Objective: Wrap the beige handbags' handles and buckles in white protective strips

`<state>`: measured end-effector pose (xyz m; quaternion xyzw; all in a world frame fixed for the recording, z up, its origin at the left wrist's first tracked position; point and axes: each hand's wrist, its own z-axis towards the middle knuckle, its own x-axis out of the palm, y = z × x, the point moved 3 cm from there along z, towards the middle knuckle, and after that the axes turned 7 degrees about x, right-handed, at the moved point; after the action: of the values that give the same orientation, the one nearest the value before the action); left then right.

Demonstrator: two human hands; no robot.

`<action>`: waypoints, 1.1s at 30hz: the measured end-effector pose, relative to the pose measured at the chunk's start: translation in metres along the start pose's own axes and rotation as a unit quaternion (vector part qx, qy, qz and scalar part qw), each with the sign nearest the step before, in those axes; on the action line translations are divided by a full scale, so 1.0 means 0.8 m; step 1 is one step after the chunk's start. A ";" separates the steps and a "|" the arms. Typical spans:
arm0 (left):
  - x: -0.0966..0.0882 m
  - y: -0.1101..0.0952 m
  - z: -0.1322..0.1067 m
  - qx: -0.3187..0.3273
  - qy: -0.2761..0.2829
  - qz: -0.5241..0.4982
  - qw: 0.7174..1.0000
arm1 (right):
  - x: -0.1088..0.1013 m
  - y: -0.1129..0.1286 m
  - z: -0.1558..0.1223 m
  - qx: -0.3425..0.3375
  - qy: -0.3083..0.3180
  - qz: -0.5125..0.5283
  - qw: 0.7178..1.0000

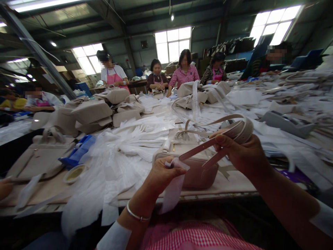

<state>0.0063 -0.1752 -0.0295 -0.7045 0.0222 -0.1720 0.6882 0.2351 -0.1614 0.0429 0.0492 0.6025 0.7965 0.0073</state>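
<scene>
While white strips litter the workshop table, the left hand pinches paper, the right a strap.

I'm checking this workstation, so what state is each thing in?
Strap: looped, held in right hand
White strip: pinched in left hand, lower end hanging
Front bag: on table, closure unclear
Dish: upright, contents unclear
White sheets: heaped loosely, some over table edge
Ceiling lights: on

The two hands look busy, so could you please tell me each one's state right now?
Left hand: closed, holding a white strip at the tip of a strap.
Right hand: closed, gripping the looped strap.
</scene>
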 end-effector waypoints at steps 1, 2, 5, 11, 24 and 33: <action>0.000 0.000 0.000 -0.001 0.001 -0.001 1.000 | -0.001 -0.001 0.000 -0.004 -0.004 0.003 1.000; 0.000 0.000 0.000 -0.003 0.001 -0.001 1.000 | -0.001 -0.001 0.000 -0.008 -0.006 0.005 1.000; 0.001 0.000 0.000 -0.002 -0.004 -0.004 1.000 | 0.002 -0.001 -0.001 -0.015 -0.001 -0.002 1.000; 0.001 0.001 0.001 -0.009 -0.007 -0.009 1.000 | 0.007 0.002 -0.003 -0.014 0.002 -0.028 1.000; 0.004 -0.006 0.000 0.023 0.013 0.073 0.997 | 0.026 -0.010 -0.021 -0.001 0.064 -0.074 0.995; 0.011 0.007 -0.005 0.019 0.013 0.074 0.997 | 0.047 -0.070 -0.032 0.179 0.133 0.003 0.975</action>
<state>0.0142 -0.1820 -0.0331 -0.6851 0.0799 -0.1304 0.7122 0.1927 -0.1683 -0.0153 -0.0550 0.7308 0.6752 -0.0836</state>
